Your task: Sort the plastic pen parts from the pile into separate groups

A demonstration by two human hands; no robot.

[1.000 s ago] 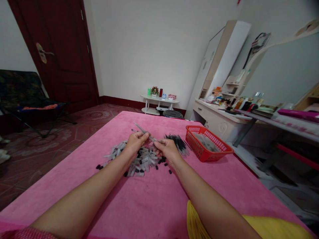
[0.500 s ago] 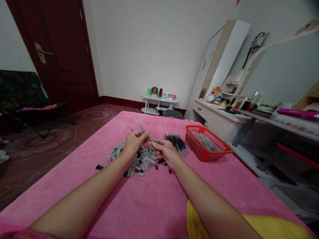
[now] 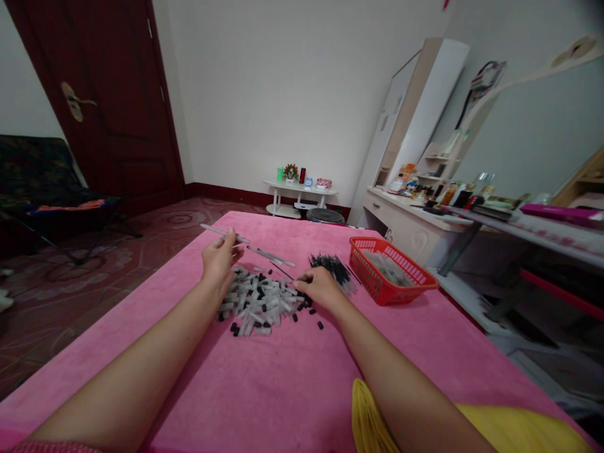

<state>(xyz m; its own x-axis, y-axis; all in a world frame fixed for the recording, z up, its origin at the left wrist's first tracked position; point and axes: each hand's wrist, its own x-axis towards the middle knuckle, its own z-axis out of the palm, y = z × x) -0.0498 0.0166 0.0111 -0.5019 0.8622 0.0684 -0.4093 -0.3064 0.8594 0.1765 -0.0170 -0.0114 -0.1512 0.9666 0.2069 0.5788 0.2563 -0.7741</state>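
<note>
My left hand (image 3: 219, 261) pinches a clear pen barrel (image 3: 212, 230), raised and slanting over the far left of the pink cloth. My right hand (image 3: 321, 286) is closed, low at the right edge of the pile; a thin dark pen refill (image 3: 283, 270) reaches out from its fingertips toward the upper left. Between the hands lies a heap of translucent pen caps (image 3: 271, 302) mixed with small black plugs (image 3: 320, 325). Just beyond it, pens (image 3: 276, 257) lie on the cloth. A bundle of dark-tipped refills (image 3: 336, 270) rests to the right of my right hand.
A red plastic basket (image 3: 389, 292) holding clear barrels stands at the right of the pink-covered table (image 3: 264, 390). Yellow cloth (image 3: 509, 425) lies at the near right edge. Beyond are a dressing table (image 3: 401, 217), a small white stand (image 3: 302, 189) and a folding chair (image 3: 47, 182).
The hands, close together on a slender barrel before, have come apart. My left hand moved left with a barrel; my right hand lowered slightly to the pile's right edge. Pens beyond the heap now show.
</note>
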